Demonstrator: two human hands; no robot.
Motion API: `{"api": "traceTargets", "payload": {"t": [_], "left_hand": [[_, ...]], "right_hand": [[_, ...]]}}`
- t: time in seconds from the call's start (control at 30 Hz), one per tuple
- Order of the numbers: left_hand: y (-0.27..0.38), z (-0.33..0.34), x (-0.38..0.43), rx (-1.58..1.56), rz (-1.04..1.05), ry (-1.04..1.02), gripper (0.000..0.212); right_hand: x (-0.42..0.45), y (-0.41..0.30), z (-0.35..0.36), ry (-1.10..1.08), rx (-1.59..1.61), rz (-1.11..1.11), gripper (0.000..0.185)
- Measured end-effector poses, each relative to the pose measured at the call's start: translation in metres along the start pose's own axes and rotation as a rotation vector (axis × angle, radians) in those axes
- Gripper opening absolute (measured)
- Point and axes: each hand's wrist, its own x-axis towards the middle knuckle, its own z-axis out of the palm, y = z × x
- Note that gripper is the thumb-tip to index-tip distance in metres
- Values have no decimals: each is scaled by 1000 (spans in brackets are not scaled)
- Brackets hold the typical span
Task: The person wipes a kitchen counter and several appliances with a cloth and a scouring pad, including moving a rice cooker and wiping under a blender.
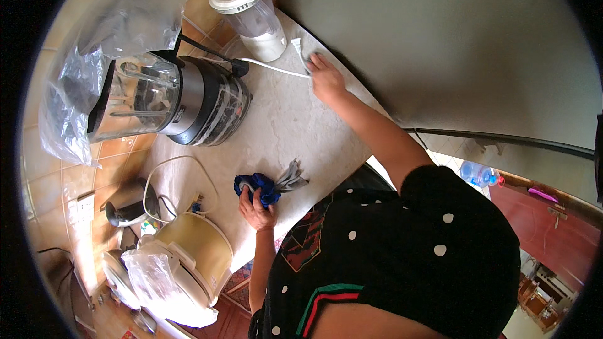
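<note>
My left hand (256, 212) grips a bunched dark blue cloth with a grey trailing end (264, 188) on the light marble-patterned countertop (292, 122). Farther along, my right hand (327, 77) reaches to the counter by the dark appliance side. Its fingertips meet the bend of a white power cord (278, 69), whose plug (296, 43) lies just beyond. Something greyish shows under those fingers, too hidden to name. Near the cord stands a small white blender (261, 33) with its lid on. A larger black and silver blender (193, 103) is left of my right hand.
A clear plastic bag (70, 103) covers the large blender's top. A cream rice cooker (202, 245), partly under plastic, sits at the counter's near left, with a looped cord (148, 183) and a dark kettle (129, 205) behind. A large grey panel (447, 47) borders the right edge.
</note>
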Motion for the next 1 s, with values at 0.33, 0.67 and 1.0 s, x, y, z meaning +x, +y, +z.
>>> {"api": "traceTargets", "payload": {"t": [0.33, 0.67, 1.0], "left_hand": [[-1, -3, -5, 23, -43, -13, 56], [-5, -5, -11, 49, -58, -21, 54], [0, -2, -2, -9, -24, -6, 58]], "right_hand": [[-54, -45, -11, -176, 116, -300, 33], [4, -66, -3, -329, 191, 74, 38], [-58, -7, -51, -288, 46, 77, 41]]}}
